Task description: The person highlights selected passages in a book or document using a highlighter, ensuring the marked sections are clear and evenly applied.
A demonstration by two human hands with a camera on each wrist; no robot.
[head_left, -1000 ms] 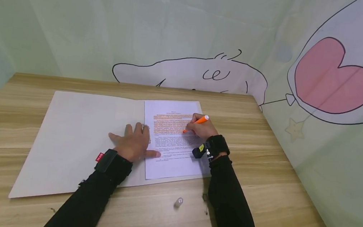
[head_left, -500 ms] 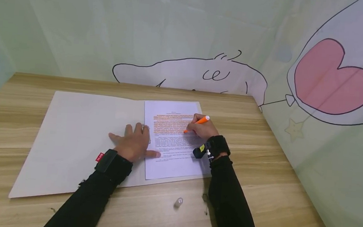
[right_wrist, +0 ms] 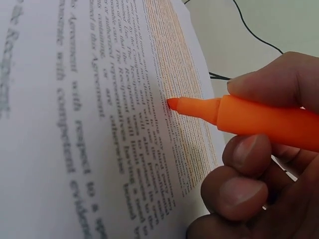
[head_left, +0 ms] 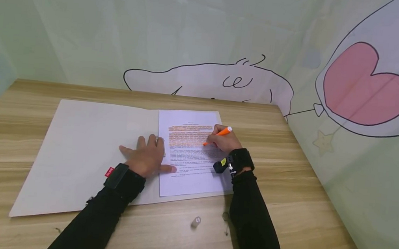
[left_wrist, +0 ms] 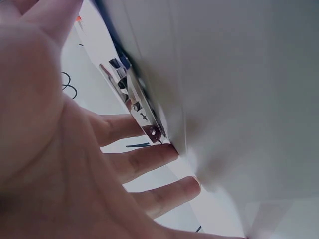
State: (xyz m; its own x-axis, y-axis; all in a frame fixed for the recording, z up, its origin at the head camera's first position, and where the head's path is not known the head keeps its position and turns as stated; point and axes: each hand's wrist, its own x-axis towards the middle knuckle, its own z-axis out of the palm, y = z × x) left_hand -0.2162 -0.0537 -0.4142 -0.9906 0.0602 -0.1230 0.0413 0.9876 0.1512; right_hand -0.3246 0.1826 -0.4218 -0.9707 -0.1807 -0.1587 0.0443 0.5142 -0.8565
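An orange highlighter [head_left: 224, 131] is pinched between the thumb and fingers of my right hand [head_left: 227, 141]. In the right wrist view the tip of the highlighter [right_wrist: 269, 119] meets a line of print on the paper [right_wrist: 40, 149]. Orange marking covers the upper lines of the printed sheet [head_left: 194, 187]. My left hand [head_left: 146, 157] rests with spread fingers on the open white folder [head_left: 77, 141], its thumb on the sheet's left edge. Beside those fingers, the left wrist view shows a metal clip [left_wrist: 134, 102] at the folder's spine.
A small pale cap [head_left: 196, 222] lies on the wooden table [head_left: 301, 220] in front of the folder. A red tag [head_left: 109, 172] shows by the left wrist. Behind and to the right stands a printed fabric wall [head_left: 193, 29].
My right hand has slid slightly to the right, carrying the highlighter tip along the line of text. The left hand, folder and paper have stayed put.
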